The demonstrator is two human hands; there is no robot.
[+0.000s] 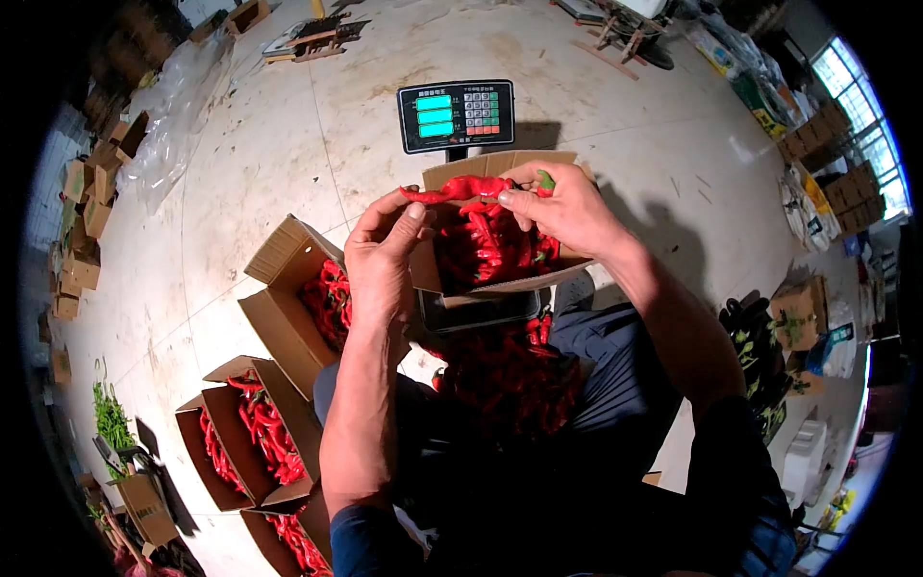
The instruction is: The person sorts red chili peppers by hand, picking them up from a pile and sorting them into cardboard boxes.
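A long red pepper (465, 188) with a green stem is held level between both hands above an open cardboard box (500, 159). My left hand (381, 252) pinches its thin tip between thumb and fingers. At the stem end, my right hand (565, 208) grips it, with the green stem showing above the fingers. Red peppers (486, 248) fill the box below. That box rests on a scale platform (481, 313), and the scale's lit display (458, 115) stands just behind. Between my legs lies a heap of loose red peppers (510, 380), partly in shadow.
Open boxes holding red peppers stand on the left: one tilted box (281, 313), a divided-looking pair (255, 438) and another lower down (264, 539). Green peppers (113, 423) lie at far left. Dark eggplant-like produce (750, 351) is at right. Stacked cartons (827, 135) line the wall.
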